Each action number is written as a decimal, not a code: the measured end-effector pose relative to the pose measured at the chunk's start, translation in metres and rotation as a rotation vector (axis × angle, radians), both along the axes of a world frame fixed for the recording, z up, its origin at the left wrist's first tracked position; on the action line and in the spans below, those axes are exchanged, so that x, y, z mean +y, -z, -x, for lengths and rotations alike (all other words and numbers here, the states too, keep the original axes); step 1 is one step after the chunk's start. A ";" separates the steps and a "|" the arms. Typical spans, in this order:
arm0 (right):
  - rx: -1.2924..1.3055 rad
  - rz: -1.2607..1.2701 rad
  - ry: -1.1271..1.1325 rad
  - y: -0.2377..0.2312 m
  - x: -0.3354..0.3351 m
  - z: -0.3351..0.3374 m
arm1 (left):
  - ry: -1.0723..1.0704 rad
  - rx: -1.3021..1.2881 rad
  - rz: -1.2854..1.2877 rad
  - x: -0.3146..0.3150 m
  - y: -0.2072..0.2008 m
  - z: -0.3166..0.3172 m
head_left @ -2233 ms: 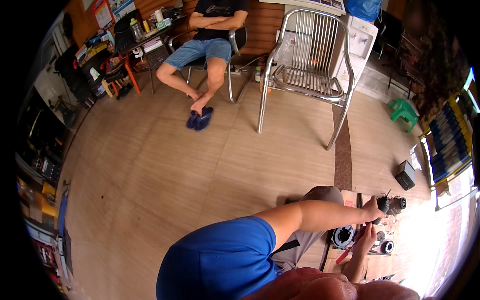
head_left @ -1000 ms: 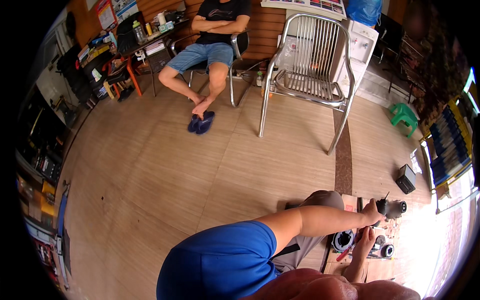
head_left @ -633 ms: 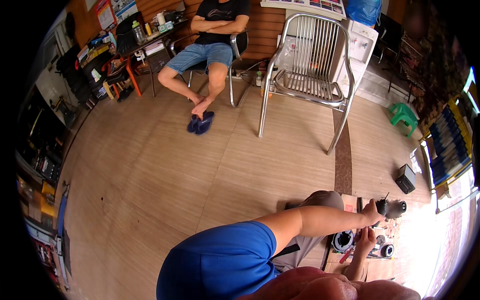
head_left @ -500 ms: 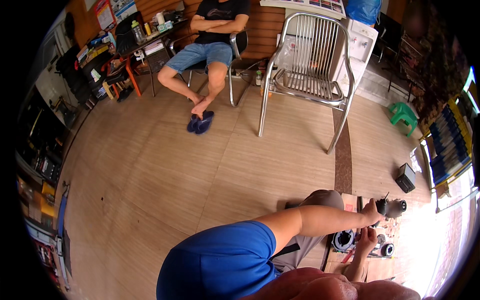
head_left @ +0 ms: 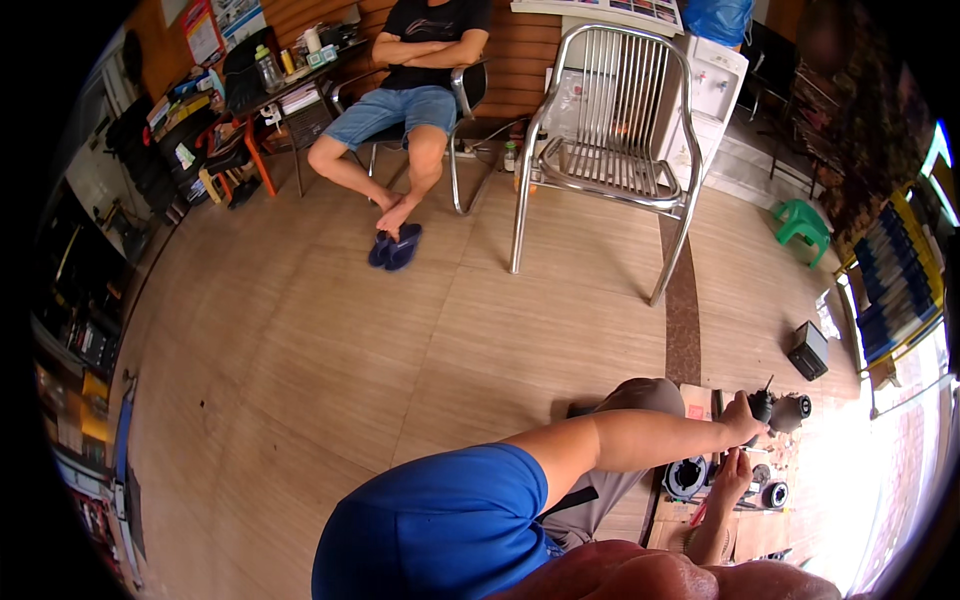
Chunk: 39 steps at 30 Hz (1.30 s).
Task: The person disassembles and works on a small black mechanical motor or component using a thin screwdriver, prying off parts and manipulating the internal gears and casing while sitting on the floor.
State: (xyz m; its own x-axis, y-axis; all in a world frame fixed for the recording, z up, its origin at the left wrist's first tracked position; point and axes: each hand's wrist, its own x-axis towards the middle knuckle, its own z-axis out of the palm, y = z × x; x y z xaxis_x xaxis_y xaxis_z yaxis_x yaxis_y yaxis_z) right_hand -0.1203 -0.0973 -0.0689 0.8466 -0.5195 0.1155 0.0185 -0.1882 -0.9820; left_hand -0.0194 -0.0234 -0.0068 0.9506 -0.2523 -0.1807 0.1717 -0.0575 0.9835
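Over a cardboard sheet (head_left: 752,540) at the lower right, my left hand (head_left: 740,420) reaches out from a blue sleeve. Its fingers are closed on a dark part (head_left: 762,405) with a thin rod sticking up. Touching that part, or just behind it, lies a grey cylindrical body (head_left: 788,413) with a round black end. My right hand (head_left: 735,475) is just below the left, fingers pinched together; what they hold is too small to make out. Beside it sit a black ring-shaped housing (head_left: 685,478) and a small round black-and-white part (head_left: 775,495).
A person (head_left: 425,80) sits with crossed arms at the back, above dark slippers (head_left: 395,247). A metal chair (head_left: 610,170) stands in front of a white water dispenser (head_left: 705,100). At the right are a green stool (head_left: 803,232) and a black box (head_left: 808,350).
The whole view has shifted slightly. Both hands stay close together over the cardboard, the left still gripping the dark part with the thin rod.
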 end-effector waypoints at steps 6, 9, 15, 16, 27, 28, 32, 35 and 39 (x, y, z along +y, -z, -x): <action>0.062 0.099 0.014 -0.018 0.008 0.007 | 0.038 0.018 0.025 -0.001 0.003 0.001; 0.040 0.131 0.037 -0.019 0.008 0.008 | 0.061 0.038 -0.001 -0.006 0.003 0.002; 0.062 0.152 -0.016 -0.013 0.002 0.005 | 0.011 0.031 -0.060 -0.017 0.020 -0.005; 0.084 0.177 -0.011 -0.017 0.000 0.005 | 0.019 0.042 -0.072 -0.017 0.018 -0.006; 0.032 0.101 0.048 -0.018 0.003 0.007 | 0.052 0.047 -0.029 -0.013 0.013 -0.003; 0.040 0.114 0.042 -0.020 0.008 0.004 | 0.019 0.043 -0.007 -0.012 0.018 -0.004; 0.033 0.147 0.077 -0.019 0.005 0.006 | 0.066 0.073 0.071 -0.008 0.007 -0.002; 0.033 0.265 0.120 -0.015 -0.004 0.009 | -0.005 0.014 0.104 -0.028 0.025 -0.001; 0.140 0.488 0.158 -0.035 0.014 0.001 | 0.062 0.323 0.539 -0.017 0.034 -0.019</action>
State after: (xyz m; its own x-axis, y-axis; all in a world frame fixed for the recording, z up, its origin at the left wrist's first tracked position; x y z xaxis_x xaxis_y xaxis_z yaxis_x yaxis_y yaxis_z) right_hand -0.1218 -0.0838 -0.0341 0.7873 -0.5560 0.2666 -0.1722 -0.6134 -0.7707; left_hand -0.0009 -0.0408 -0.0412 0.8501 -0.4410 -0.2878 0.4768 0.4126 0.7761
